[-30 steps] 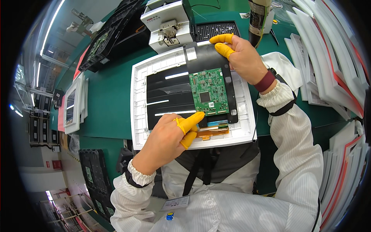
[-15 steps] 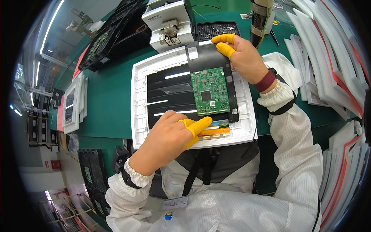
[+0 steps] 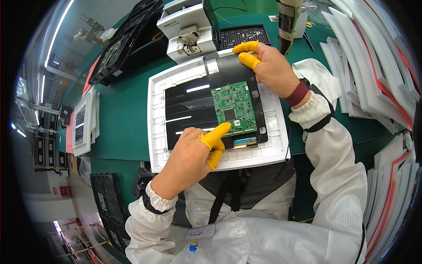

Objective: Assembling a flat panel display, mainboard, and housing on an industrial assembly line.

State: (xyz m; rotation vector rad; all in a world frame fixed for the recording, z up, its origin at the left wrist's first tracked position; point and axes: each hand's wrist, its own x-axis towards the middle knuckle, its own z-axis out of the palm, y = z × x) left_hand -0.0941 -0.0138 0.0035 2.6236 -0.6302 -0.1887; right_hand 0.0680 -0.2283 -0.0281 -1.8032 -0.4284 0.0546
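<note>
A green circuit board [image 3: 243,105] lies on a black plate [image 3: 226,72], over a white-framed display panel [image 3: 159,94] near my lap. My right hand [image 3: 274,68], in yellow finger cots, grips the plate's upper right edge between thumb and index finger. My left hand [image 3: 189,154] has its index finger stretched onto the board's lower left corner. Its thumb, also in a yellow cot, sits apart below, and the other fingers curl under. Beside that thumb, a blue strip [image 3: 245,141] shows under the plate's lower edge. The orange flex cable is mostly hidden.
A white machine [image 3: 189,33] stands behind the panel, beside a black tray [image 3: 244,36] of small parts. White panels [image 3: 365,66] are stacked at right. Black trays [image 3: 127,44] and smaller white-framed panels [image 3: 83,121] are at left. A dark cylinder [image 3: 288,22] rises at the back.
The plate and board have shifted slightly left and down with my right hand. My left index finger has moved up onto the board's corner, and the orange flex cable has nearly vanished from sight.
</note>
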